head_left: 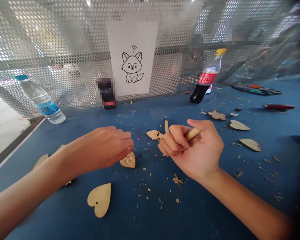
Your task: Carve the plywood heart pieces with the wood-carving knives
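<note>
Your right hand (196, 150) is closed in a fist around a pale wooden stick (192, 134). Its exposed end points to your right and slightly upward, with the long axis running across the fist toward the thumb. Just left of that grip, a pale wooden end (166, 126) stands up, pointing away from you; you can't tell whether it belongs to the same stick. A wooden heart cutout (153, 134) lies partly behind those fingers.

Your left hand (107, 146) is loosely curled and holds nothing, its fingertips (130, 145) just above a small wooden heart (129, 160) with a raised piece on it.

Well beyond your left hand, a clear plastic water bottle (41, 101) holding water tilts with its blue cap to the left. Beyond your right hand, a cola bottle (205, 78) tilts up to the right, with dark liquid in its lower part. Wood shavings (177, 180) are scattered near your right wrist on the blue table (130, 220).
</note>
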A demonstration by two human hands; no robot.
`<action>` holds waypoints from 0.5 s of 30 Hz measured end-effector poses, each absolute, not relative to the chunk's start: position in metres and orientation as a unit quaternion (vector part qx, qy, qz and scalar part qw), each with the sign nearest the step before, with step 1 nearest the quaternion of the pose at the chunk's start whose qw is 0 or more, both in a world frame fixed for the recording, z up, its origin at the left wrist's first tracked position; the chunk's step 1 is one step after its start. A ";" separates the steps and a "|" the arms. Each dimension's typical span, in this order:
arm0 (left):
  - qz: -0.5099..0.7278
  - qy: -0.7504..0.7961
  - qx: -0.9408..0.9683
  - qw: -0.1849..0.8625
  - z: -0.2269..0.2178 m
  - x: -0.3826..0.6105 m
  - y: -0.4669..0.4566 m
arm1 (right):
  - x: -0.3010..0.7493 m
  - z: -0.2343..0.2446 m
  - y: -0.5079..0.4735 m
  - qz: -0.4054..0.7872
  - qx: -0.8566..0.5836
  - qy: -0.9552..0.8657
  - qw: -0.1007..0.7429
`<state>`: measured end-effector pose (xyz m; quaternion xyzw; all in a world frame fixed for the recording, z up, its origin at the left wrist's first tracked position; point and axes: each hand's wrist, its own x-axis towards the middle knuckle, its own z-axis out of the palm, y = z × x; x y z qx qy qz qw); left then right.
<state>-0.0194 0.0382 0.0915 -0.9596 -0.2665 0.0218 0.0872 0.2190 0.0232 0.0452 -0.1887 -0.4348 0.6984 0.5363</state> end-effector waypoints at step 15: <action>0.083 -0.250 -0.948 0.179 0.063 0.000 0.022 | 0.219 0.044 0.023 0.694 -0.183 -0.440 0.540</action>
